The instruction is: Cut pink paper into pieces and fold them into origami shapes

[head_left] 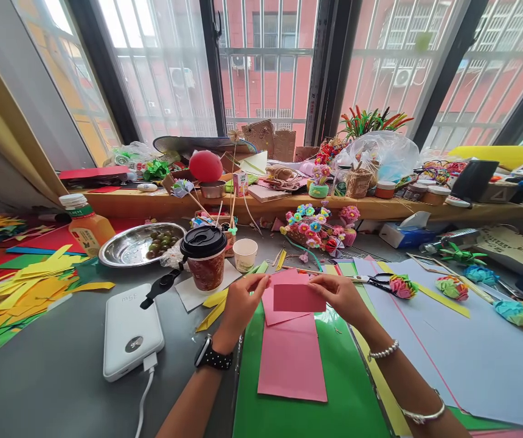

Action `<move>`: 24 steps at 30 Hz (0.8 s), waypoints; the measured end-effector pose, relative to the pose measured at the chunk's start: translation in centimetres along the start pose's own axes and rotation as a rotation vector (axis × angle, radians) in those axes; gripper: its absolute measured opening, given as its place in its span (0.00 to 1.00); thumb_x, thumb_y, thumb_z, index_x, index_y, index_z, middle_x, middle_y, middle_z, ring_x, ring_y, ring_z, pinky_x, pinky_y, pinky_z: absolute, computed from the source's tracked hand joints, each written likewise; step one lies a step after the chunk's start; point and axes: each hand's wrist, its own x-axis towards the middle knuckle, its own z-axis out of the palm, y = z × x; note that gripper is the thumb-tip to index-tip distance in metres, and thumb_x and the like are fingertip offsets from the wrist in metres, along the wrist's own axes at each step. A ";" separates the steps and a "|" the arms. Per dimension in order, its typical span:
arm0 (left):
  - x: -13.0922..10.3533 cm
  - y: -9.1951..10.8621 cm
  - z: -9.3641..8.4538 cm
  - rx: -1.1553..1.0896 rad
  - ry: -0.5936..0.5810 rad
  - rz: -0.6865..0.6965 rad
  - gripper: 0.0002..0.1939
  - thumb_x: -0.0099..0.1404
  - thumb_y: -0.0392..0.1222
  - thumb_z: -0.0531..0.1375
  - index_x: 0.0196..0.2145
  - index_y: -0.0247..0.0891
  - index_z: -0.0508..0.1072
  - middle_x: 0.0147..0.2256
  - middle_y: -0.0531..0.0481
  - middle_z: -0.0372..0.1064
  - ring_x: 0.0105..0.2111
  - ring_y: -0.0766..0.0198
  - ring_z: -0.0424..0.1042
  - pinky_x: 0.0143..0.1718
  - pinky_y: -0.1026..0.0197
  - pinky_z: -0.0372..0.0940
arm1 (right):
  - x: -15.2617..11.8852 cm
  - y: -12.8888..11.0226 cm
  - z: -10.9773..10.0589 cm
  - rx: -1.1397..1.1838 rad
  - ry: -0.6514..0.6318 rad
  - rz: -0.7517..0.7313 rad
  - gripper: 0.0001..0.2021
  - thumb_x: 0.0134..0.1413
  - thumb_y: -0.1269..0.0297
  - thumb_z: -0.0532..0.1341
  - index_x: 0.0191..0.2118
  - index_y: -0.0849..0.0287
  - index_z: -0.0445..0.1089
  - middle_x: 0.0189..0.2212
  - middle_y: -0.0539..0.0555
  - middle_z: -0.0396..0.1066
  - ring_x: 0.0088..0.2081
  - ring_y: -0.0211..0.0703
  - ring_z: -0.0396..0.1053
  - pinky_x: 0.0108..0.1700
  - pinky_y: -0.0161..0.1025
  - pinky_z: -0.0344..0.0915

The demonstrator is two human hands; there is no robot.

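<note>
A small pink paper rectangle (298,298) is held up between my two hands. My left hand (242,306), with a dark watch on its wrist, pinches the paper's left side near the top corner. At the right side, my right hand (341,298) pinches its upper corner between thumb and fingers. Below it, larger pink paper sheets (292,365) lie overlapping on a green folder (353,389). Black-handled scissors (380,281) rest just right of my right hand.
At the left are a white power bank (131,331), a lidded cup (207,267), a paper cup (245,255), a plate of grapes (120,246), an orange bottle (89,228) and yellow paper strips (38,280). Folded paper flowers (453,287) lie right, on white sheets (484,353).
</note>
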 end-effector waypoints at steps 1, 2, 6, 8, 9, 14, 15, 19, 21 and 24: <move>-0.1 0.3 0.1 0.002 -0.056 0.030 0.12 0.56 0.44 0.53 0.32 0.36 0.73 0.31 0.48 0.72 0.32 0.63 0.70 0.33 0.66 0.63 | -0.1 -0.1 0.1 -0.006 -0.019 -0.017 0.10 0.48 0.60 0.54 0.28 0.59 0.71 0.28 0.52 0.72 0.29 0.41 0.68 0.29 0.34 0.62; -0.1 0.5 0.3 0.014 -0.117 0.062 0.12 0.56 0.43 0.53 0.32 0.37 0.73 0.31 0.49 0.73 0.31 0.63 0.70 0.32 0.67 0.63 | -0.1 -0.2 0.3 -0.014 -0.033 -0.033 0.10 0.48 0.61 0.54 0.28 0.59 0.71 0.27 0.52 0.72 0.28 0.41 0.67 0.28 0.34 0.62; -0.3 1.0 0.5 0.128 -0.184 0.117 0.11 0.56 0.41 0.53 0.27 0.37 0.75 0.27 0.51 0.73 0.26 0.65 0.69 0.27 0.68 0.61 | 0.0 0.2 0.3 0.013 -0.016 -0.016 0.10 0.47 0.60 0.55 0.27 0.59 0.70 0.27 0.52 0.72 0.29 0.41 0.68 0.29 0.34 0.63; -0.3 0.9 0.4 0.143 -0.138 0.105 0.12 0.56 0.42 0.53 0.27 0.36 0.74 0.26 0.51 0.73 0.26 0.65 0.68 0.27 0.68 0.60 | 0.2 0.9 -0.2 0.096 0.039 0.057 0.11 0.46 0.59 0.55 0.28 0.61 0.69 0.26 0.54 0.72 0.28 0.42 0.68 0.29 0.35 0.64; -0.3 0.8 0.3 0.136 -0.121 0.095 0.12 0.56 0.42 0.53 0.27 0.36 0.74 0.27 0.51 0.73 0.26 0.65 0.68 0.27 0.68 0.60 | 0.3 1.3 -0.5 0.148 0.070 0.096 0.12 0.46 0.58 0.55 0.29 0.61 0.69 0.25 0.54 0.72 0.28 0.42 0.69 0.30 0.36 0.65; -0.4 0.9 0.4 0.080 -0.183 0.090 0.11 0.56 0.41 0.53 0.27 0.35 0.74 0.27 0.50 0.73 0.27 0.65 0.68 0.27 0.68 0.61 | 0.3 1.3 -0.6 0.211 0.095 0.084 0.14 0.45 0.55 0.56 0.31 0.61 0.68 0.28 0.56 0.72 0.32 0.43 0.69 0.34 0.37 0.65; -0.5 1.1 0.6 0.073 -0.208 0.101 0.11 0.56 0.41 0.54 0.27 0.35 0.74 0.26 0.50 0.73 0.26 0.65 0.68 0.27 0.68 0.61 | 0.2 0.8 -0.3 0.174 0.034 0.051 0.13 0.45 0.56 0.56 0.32 0.60 0.69 0.31 0.55 0.72 0.33 0.43 0.69 0.35 0.37 0.65; -0.6 1.2 1.0 0.061 -0.262 0.136 0.11 0.56 0.40 0.53 0.28 0.37 0.75 0.26 0.50 0.73 0.26 0.66 0.68 0.26 0.68 0.61 | -0.3 -0.7 0.8 0.025 -0.147 -0.068 0.09 0.46 0.60 0.57 0.29 0.57 0.71 0.28 0.52 0.73 0.31 0.41 0.68 0.34 0.35 0.63; -0.4 0.9 0.8 0.076 -0.246 0.122 0.11 0.56 0.40 0.53 0.27 0.37 0.74 0.26 0.51 0.73 0.26 0.66 0.69 0.27 0.68 0.61 | -0.3 -0.7 0.8 -0.011 -0.118 -0.068 0.09 0.48 0.61 0.55 0.28 0.57 0.72 0.27 0.51 0.73 0.30 0.41 0.68 0.32 0.34 0.63; -0.2 0.3 0.3 0.073 -0.140 0.038 0.12 0.57 0.42 0.52 0.26 0.36 0.73 0.24 0.51 0.72 0.25 0.65 0.69 0.28 0.67 0.62 | -0.2 -0.2 0.3 -0.046 -0.050 -0.041 0.09 0.47 0.61 0.56 0.28 0.56 0.72 0.28 0.51 0.73 0.31 0.42 0.69 0.33 0.35 0.63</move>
